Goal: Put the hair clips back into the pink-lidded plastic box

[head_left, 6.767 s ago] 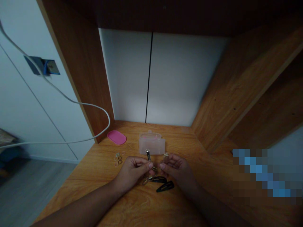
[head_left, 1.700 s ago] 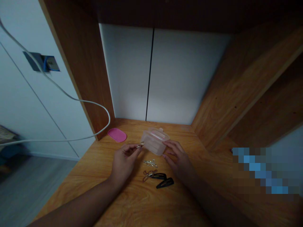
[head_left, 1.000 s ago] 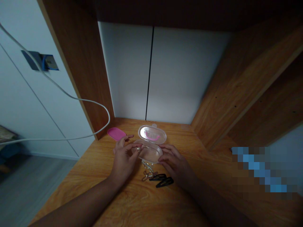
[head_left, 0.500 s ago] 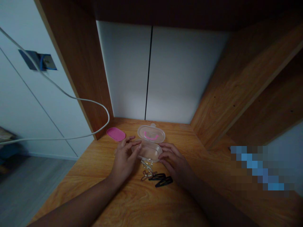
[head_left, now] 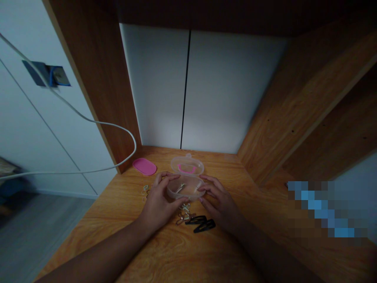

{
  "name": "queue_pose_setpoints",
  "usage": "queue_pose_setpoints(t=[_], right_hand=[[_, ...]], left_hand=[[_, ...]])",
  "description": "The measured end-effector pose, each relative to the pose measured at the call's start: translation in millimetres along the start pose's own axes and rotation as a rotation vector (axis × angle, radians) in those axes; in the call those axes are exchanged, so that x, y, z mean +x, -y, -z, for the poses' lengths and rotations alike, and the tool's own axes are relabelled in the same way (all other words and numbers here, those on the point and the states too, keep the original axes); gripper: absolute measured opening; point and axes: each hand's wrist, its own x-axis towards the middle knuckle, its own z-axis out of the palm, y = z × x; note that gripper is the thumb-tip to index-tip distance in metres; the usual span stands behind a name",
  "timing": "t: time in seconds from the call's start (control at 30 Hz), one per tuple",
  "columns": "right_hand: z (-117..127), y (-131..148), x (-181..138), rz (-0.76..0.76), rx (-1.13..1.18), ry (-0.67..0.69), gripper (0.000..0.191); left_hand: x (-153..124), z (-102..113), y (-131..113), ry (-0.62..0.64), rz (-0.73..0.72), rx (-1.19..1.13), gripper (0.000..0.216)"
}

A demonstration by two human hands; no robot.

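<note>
A small clear plastic box (head_left: 186,188) sits on the wooden desk (head_left: 182,251) with its hinged lid (head_left: 187,165) tipped back; a pink piece shows inside the lid. A thin metal hair clip lies in the box. My left hand (head_left: 159,204) cups the box's left side, fingers curled round its rim. My right hand (head_left: 218,201) holds the right side, fingertips on the rim. Just in front of the box lie gold hair clips (head_left: 184,214) and two black snap clips (head_left: 203,224).
A pink oval lid (head_left: 144,166) lies at the desk's back left. Several small hair elastics (head_left: 145,191) lie left of my left hand. A white cable (head_left: 88,125) loops in from the left. Wooden side panels close in the desk on both sides.
The box was lifted, opened and set down with its lid back. My left hand dropped a small metal clip into it, then both hands closed round the box's sides.
</note>
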Motion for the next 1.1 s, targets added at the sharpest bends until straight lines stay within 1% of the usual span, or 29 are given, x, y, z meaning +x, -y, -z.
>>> queue_pose_setpoints(t=[0.1,0.2,0.27,0.33,0.4,0.5,0.57,0.63,0.73,0.9,1.1], right_hand=[[-0.7,1.1,0.6,0.027,-0.006,-0.017,0.025],[0.7,1.9,1.5,0.055,-0.047,-0.088,0.029],[3.2,3.7,1.9,0.069,-0.063,-0.143,0.024],[6.0,7.6,1.9,0.095,-0.057,-0.148,0.017],[7.8,12.9,1.8,0.141,-0.045,-0.069,0.014],[7.6,21.2,1.3,0.199,-0.051,0.136,0.013],[6.1,25.4,0.6,0.207,-0.057,0.239,0.016],[4.8,28.2,-0.4,0.194,-0.062,0.300,0.020],[3.5,29.7,-1.8,0.168,-0.094,0.336,0.021],[2.1,28.4,-2.2,0.132,-0.148,0.333,0.016],[0.4,24.4,-1.5,0.130,-0.085,0.333,0.012]], left_hand=[[0.0,2.4,-5.6,-0.044,-0.034,0.024,0.055],[0.7,3.4,-4.0,-0.078,-0.006,0.036,0.051],[1.5,2.8,2.1,-0.052,0.037,0.037,0.043],[2.1,1.4,9.9,-0.011,0.067,0.031,0.033],[2.1,-0.5,16.7,0.018,0.075,0.023,0.027],[1.1,-2.5,22.3,0.039,0.064,0.012,0.027],[0.2,-3.0,23.0,0.040,0.056,0.013,0.029],[-0.4,-2.8,21.8,0.040,0.051,0.024,0.030],[-0.8,-1.8,17.1,0.045,0.043,0.048,0.031],[-2.5,-0.1,6.2,0.049,0.056,0.115,0.033],[-5.1,1.6,-0.7,0.020,0.035,0.150,0.038]])
